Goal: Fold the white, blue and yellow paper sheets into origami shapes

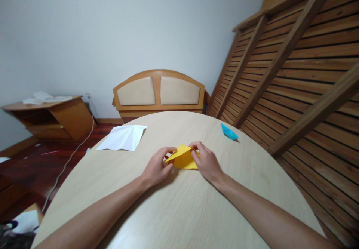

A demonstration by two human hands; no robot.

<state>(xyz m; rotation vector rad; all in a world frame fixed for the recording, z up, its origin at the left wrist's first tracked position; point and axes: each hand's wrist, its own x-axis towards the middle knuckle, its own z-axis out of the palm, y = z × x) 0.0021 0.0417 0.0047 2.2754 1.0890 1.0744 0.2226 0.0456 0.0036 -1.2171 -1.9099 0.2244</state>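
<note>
On the round wooden table [179, 211] in front of me lies a piece of yellow paper [183, 159]. It is folded into a pointy shape, and one flap sticks up a little at the top. It sits near the middle of the table, right between my two hands.

My left hand [157, 168] is on the left side of the yellow paper. Its fingers are curled, and my thumb and fingertips pinch the left corner of the paper. My right hand [206, 161] is on the right side. It lies partly over the paper, and its fingers press down on the right edge and the top flap. So both hands hold the same yellow paper, one at each end. Both of my arms are bare and rest on the table.

Farther away on the left of the table lies a white paper [123, 137] with fold lines in it. It is well apart from my hands. Farther away on the right, near the table's edge, sits a small blue paper boat [229, 132].

Behind the table stands a wooden headboard [159, 91] with two pale panels, leaning on the wall. A low wooden cabinet [47, 118] is on the left by the wall, with something white on top. A white cord [70, 159] runs over the dark floor. Big wooden slats [303, 73] lean on the right.
</note>
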